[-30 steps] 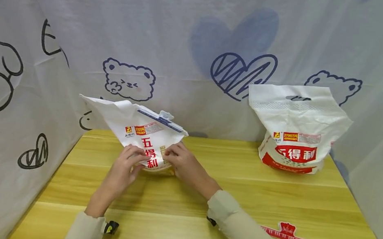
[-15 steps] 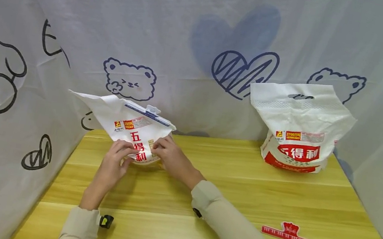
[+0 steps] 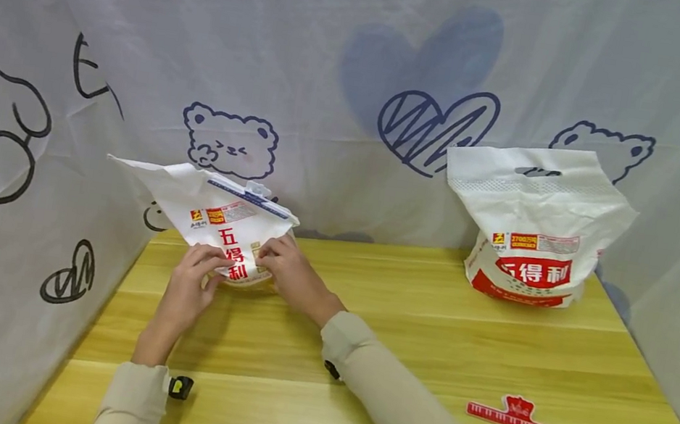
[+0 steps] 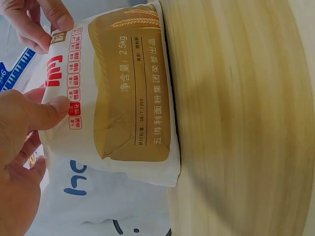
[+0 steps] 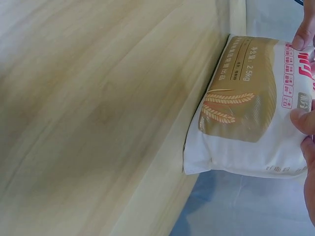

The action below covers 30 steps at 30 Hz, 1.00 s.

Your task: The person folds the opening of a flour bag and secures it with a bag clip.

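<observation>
A white flour bag [image 3: 177,195] stands at the table's back left, its top slanting up to the left. A blue and white clip [image 3: 249,198] lies across its top edge. My left hand [image 3: 186,288] pinches the lower left front of the bag, and my right hand [image 3: 297,279] pinches its right side. In the left wrist view, the left thumb [image 4: 49,114] presses the bag's [image 4: 133,93] printed face, with fingers behind the fold. The right wrist view has the right hand [image 5: 309,157] gripping the bag [image 5: 241,98] near its printed band.
A second white flour bag [image 3: 530,240] with a red label and handle hole stands at the back right. A red clip with a piano-key pattern [image 3: 520,418] lies at the front right of the wooden table [image 3: 408,288]. Printed white cloth [image 3: 331,93] surrounds the table.
Both hands and the clipped flour bag have shifted left together, the hands keeping hold of it. The other bag and the red clip stay where they were on the table.
</observation>
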Available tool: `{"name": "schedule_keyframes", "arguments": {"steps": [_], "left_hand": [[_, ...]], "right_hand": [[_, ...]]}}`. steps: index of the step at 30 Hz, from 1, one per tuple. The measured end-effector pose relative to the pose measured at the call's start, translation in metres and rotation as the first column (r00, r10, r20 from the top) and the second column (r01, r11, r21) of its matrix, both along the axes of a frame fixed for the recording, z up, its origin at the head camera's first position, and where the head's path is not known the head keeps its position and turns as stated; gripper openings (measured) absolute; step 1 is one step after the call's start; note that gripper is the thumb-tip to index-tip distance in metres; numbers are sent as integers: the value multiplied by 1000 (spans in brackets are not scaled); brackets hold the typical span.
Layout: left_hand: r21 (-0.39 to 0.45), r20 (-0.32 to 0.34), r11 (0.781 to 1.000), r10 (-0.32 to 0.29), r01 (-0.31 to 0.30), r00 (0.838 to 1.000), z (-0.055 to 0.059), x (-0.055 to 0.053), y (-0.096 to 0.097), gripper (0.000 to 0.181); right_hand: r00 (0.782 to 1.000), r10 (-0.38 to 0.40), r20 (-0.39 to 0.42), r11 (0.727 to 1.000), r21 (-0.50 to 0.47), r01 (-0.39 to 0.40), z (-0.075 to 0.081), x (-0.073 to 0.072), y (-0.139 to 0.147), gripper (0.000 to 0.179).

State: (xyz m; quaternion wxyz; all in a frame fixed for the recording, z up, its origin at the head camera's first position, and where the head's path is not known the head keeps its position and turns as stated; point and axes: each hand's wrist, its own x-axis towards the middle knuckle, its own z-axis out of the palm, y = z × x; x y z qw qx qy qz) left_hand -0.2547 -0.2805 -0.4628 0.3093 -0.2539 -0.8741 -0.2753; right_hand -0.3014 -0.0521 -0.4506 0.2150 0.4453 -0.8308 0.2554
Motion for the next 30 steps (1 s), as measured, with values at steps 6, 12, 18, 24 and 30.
{"name": "schedule_keyframes", "arguments": {"steps": [6, 12, 18, 24, 30], "left_hand": [[10, -27, 1000, 13, -13, 1000, -4, 0, -6, 41], [28, -2, 999, 47, -47, 999, -6, 2, -11, 41], [31, 3, 998, 57, -57, 998, -5, 1, -13, 40], [40, -23, 998, 59, -58, 998, -5, -1, -13, 40], [48, 2, 995, 86, -86, 996, -4, -3, -13, 38]], "right_hand": [[999, -38, -28, 996, 78, 40, 4, 0, -9, 27], [999, -44, -24, 994, 98, 46, 1, -3, -17, 27], [999, -47, -3, 994, 103, 47, 1, -4, -20, 31], [999, -45, -3, 992, 122, 45, 3, -5, -21, 32], [998, -56, -14, 990, 129, 57, 4, -7, -22, 32]]}}
